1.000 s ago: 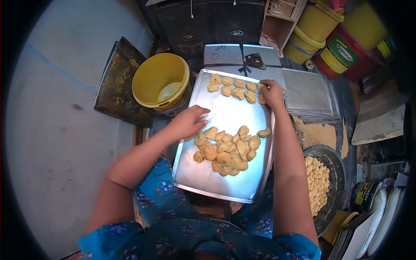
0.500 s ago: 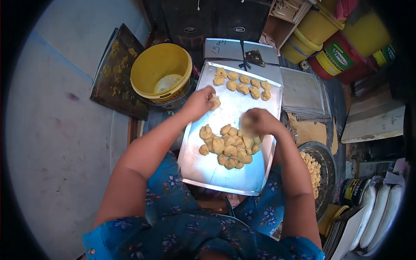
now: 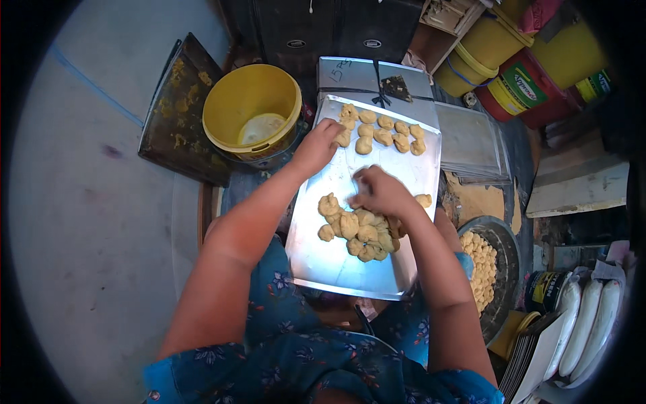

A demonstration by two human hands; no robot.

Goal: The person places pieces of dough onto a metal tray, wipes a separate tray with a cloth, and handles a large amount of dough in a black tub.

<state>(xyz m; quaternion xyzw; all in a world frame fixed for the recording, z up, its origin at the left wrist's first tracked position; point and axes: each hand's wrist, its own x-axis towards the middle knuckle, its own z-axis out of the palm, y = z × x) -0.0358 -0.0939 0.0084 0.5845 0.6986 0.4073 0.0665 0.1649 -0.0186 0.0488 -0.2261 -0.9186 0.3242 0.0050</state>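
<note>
A metal tray (image 3: 309, 262) across my lap holds two rows of yellowish dough lumps (image 3: 383, 137) at its far end and a heaped cluster of dough (image 3: 367, 233) nearer me. At the far left of the rows, my left hand (image 3: 323, 143) has its fingers closed on a dough lump (image 3: 342, 138). Just above the cluster, my right hand (image 3: 367, 190) has thumb and curled fingertips apart, slightly blurred, with nothing visible between them.
A yellow bucket (image 3: 212, 114) and dirty trays (image 3: 173, 118) stand left. Tied silver boxes (image 3: 340, 71) lie behind. Stacked sheets (image 3: 474, 131) and a basin of dough pieces (image 3: 505, 289) are right, with stacked buckets (image 3: 464, 74) behind and white rolls (image 3: 592, 326) nearer.
My left hand has moved forward to the far-left rows, bringing a dough lump. My right hand has left the far right row and come back leftward to above the cluster.
</note>
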